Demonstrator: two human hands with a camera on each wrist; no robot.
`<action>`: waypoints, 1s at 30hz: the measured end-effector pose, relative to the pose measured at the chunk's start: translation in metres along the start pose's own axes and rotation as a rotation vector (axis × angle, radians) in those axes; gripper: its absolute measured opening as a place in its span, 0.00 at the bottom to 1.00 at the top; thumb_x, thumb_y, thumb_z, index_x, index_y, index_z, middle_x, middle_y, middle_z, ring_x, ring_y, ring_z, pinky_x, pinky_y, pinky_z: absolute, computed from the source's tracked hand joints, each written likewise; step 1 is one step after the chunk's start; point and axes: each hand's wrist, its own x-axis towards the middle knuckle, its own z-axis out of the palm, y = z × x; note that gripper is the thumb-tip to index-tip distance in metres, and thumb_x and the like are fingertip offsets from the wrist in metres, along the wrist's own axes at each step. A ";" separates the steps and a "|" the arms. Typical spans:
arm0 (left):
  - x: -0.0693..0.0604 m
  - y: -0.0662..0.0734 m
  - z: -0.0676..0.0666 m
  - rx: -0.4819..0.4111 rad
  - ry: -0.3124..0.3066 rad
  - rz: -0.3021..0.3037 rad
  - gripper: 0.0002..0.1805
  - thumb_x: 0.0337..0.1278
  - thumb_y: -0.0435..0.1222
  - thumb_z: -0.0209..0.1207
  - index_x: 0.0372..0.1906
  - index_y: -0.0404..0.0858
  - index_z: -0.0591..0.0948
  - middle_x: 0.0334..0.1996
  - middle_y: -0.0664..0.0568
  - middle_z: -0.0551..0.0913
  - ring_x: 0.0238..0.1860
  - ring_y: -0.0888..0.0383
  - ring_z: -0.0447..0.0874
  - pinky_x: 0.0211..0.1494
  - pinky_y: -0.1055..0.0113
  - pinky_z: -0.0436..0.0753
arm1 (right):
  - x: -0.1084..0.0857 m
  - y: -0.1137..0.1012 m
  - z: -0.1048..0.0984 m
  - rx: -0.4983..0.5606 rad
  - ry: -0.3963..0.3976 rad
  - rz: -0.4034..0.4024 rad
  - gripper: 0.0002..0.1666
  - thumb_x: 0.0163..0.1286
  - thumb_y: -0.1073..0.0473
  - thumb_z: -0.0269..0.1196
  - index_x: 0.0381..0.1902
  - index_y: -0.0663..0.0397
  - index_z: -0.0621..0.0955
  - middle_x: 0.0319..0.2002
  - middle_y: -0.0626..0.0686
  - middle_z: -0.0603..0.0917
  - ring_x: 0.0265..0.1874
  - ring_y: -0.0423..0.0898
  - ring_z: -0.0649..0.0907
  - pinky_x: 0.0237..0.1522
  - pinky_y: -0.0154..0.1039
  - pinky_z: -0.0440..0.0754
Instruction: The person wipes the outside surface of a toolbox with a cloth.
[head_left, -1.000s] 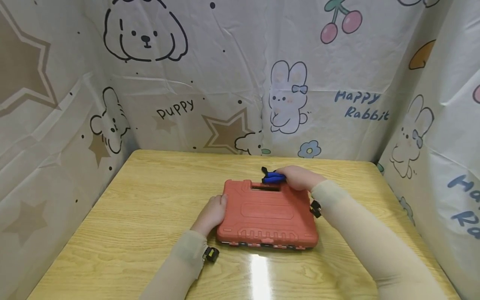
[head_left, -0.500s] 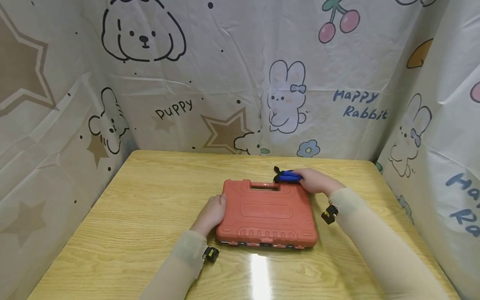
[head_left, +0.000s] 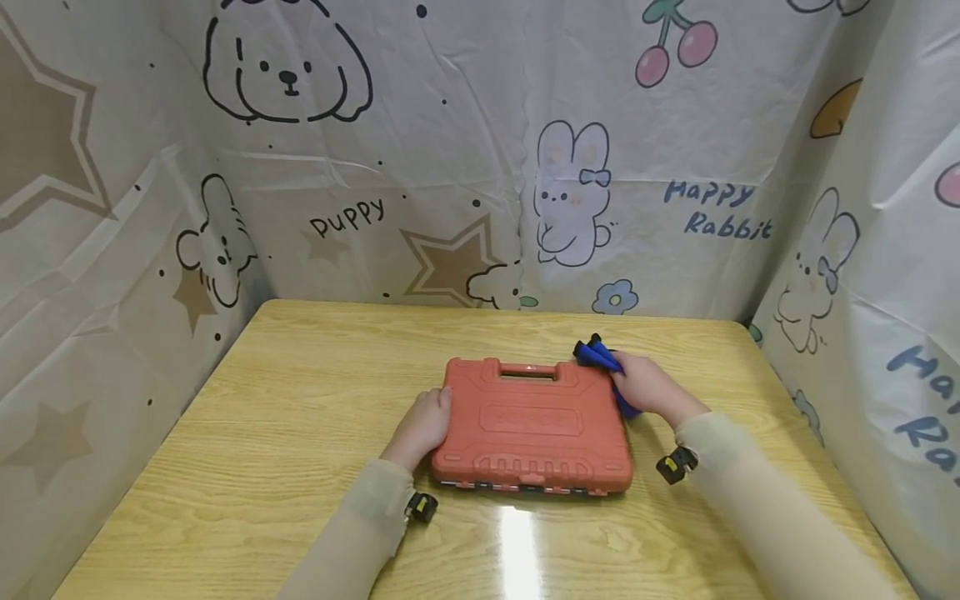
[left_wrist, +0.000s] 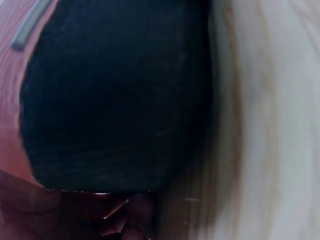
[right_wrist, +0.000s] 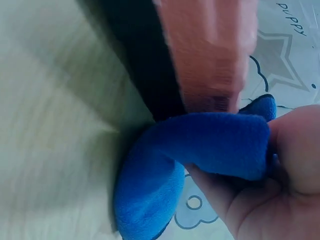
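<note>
A red plastic carrying case (head_left: 531,425) with a dark lower half lies flat on the wooden table, its handle on the far side. My left hand (head_left: 422,425) grips the case's left side, thumb on top. In the left wrist view the dark side of the case (left_wrist: 110,100) fills much of the picture, the fingers (left_wrist: 137,212) below it. My right hand (head_left: 648,387) holds a folded blue cloth (head_left: 597,356) at the case's far right corner. The right wrist view has the cloth (right_wrist: 200,142) bunched in the hand, against the case's side (right_wrist: 210,55).
The wooden table (head_left: 300,400) extends around the case, with a bright light reflection near the front. A printed fabric sheet (head_left: 450,167) with cartoon animals hangs behind the table and on both sides. Each wrist carries a small black camera.
My right hand has moved the blue cloth rightward along the case's far edge and round to its right corner. My left hand and the case have stayed in place.
</note>
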 end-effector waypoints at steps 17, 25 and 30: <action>-0.002 -0.001 -0.001 -0.008 0.006 -0.001 0.34 0.85 0.47 0.28 0.69 0.25 0.72 0.61 0.31 0.76 0.67 0.37 0.74 0.72 0.43 0.71 | -0.042 -0.010 0.014 0.054 0.055 0.102 0.23 0.76 0.65 0.51 0.63 0.77 0.71 0.37 0.68 0.84 0.30 0.54 0.84 0.34 0.50 0.83; -0.003 -0.001 0.000 -0.017 -0.003 -0.009 0.33 0.85 0.46 0.28 0.69 0.25 0.71 0.61 0.31 0.76 0.66 0.37 0.75 0.72 0.43 0.72 | -0.070 -0.016 0.015 0.104 -0.014 0.125 0.23 0.78 0.64 0.53 0.64 0.75 0.69 0.38 0.66 0.84 0.29 0.50 0.83 0.29 0.44 0.80; -0.002 -0.001 -0.001 -0.016 0.003 -0.002 0.33 0.85 0.46 0.28 0.69 0.25 0.72 0.60 0.31 0.76 0.66 0.37 0.75 0.71 0.42 0.72 | -0.088 -0.020 0.017 0.127 -0.024 0.125 0.24 0.78 0.63 0.55 0.65 0.74 0.69 0.39 0.65 0.84 0.30 0.49 0.83 0.29 0.43 0.80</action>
